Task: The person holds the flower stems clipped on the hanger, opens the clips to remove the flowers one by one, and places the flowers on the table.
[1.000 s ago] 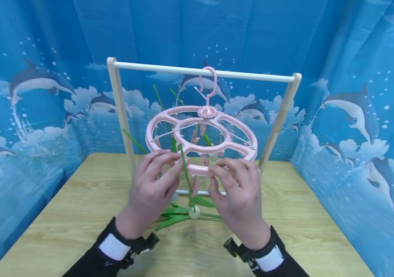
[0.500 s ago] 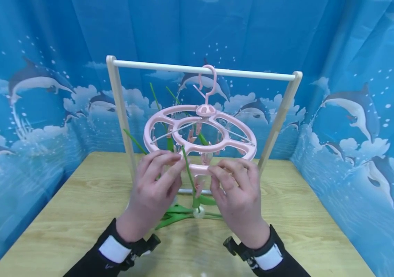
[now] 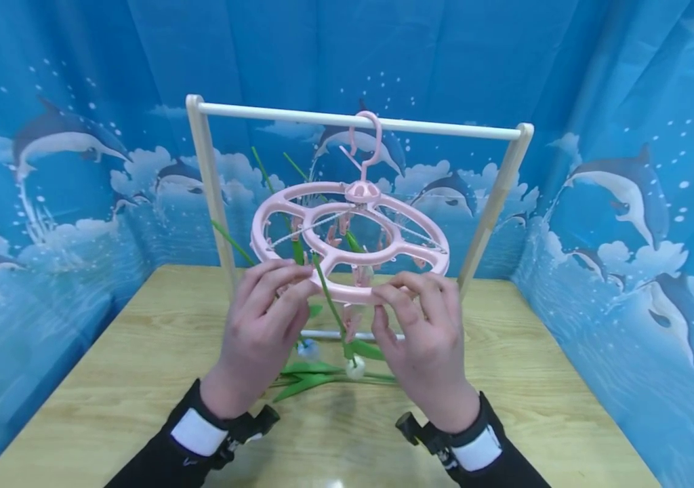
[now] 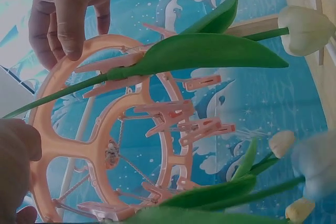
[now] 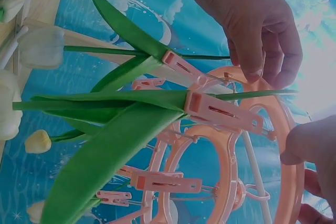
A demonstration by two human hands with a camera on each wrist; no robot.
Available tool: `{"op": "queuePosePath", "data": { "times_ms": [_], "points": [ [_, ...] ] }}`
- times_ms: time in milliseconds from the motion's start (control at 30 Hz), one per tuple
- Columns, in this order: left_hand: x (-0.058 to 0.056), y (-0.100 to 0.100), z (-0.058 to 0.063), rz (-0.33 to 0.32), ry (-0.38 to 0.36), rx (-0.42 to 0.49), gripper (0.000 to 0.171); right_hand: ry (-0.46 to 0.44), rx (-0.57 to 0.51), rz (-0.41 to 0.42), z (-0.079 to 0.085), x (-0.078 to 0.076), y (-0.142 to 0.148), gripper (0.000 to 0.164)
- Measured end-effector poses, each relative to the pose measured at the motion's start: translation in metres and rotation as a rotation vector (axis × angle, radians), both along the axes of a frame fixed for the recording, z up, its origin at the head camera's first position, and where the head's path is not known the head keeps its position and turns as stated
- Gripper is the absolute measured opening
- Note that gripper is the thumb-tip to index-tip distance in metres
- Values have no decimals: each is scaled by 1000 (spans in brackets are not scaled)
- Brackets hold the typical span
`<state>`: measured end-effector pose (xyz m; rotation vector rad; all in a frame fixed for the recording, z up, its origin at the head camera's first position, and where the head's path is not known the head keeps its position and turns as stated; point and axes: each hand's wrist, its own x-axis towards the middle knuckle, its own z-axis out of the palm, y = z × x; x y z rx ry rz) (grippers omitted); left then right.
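Note:
A round pink clip hanger (image 3: 377, 257) hangs by its hook from a white rod. My left hand (image 3: 264, 332) holds the front left of its rim, while my right hand (image 3: 425, 329) pinches the front right. Pink clothespins (image 5: 226, 114) dangle below the ring. Artificial tulips hang head down: a white tulip (image 3: 356, 367) at the front between my hands, and a blue tulip (image 3: 308, 348) beside my left hand. In the right wrist view, a clothespin grips the stem at its green leaves (image 5: 110, 145). My left fingertips partly disappear behind the rim.
The wooden rack (image 3: 499, 203) carries the white rod (image 3: 286, 116) across its top. Under the hanger, more green stems and leaves (image 3: 304, 386) lie on the wood-grain table (image 3: 524, 407). A blue dolphin-print curtain (image 3: 457, 61) surrounds the table.
The hanger has turned slightly, its front moving right and its rear stems moving left. The white tulip has shifted right, and the blue tulip shows more beside my left hand.

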<state>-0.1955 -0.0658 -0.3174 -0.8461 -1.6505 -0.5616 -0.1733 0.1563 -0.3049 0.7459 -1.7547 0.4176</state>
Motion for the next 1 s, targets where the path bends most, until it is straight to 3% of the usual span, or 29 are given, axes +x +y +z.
{"op": "queuePosePath", "data": {
  "times_ms": [533,767,867,933,1000],
  "points": [
    [5,7,0,-2,50,-1,20,0,3,-40,-3,2,-3,20],
    [9,10,2,10,89,6,12,7,-12,-38,-1,2,-1,21],
    [13,10,0,-38,-14,-54,18,0,-18,-44,0,1,0,22],
    [16,11,-3,-52,-178,-133,24,-9,-18,-52,0,1,1,22],
    [16,13,-6,-18,-390,-220,31,-22,-16,-60,-1,1,1,23]
  ]
}}
